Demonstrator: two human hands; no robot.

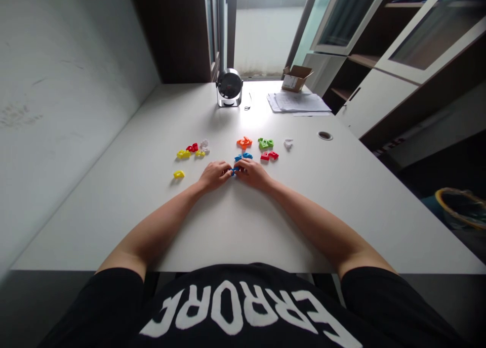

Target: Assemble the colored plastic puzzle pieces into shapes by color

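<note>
Here we go, mid-desk: the left hand (214, 176) and the right hand (251, 174) meet, their fingertips (230, 172) pinching a small blue plastic piece (235, 171) from both sides. Just ahead sits a second blue piece (243, 157). Lying loose on the white desk (152, 135) are an orange piece (244, 142), a green piece (266, 143), a red piece (269, 156) and a white piece (288, 143), while a yellow, red and white cluster (192, 149) and a lone yellow piece (178, 174) wait off to the left, all untouched.
</note>
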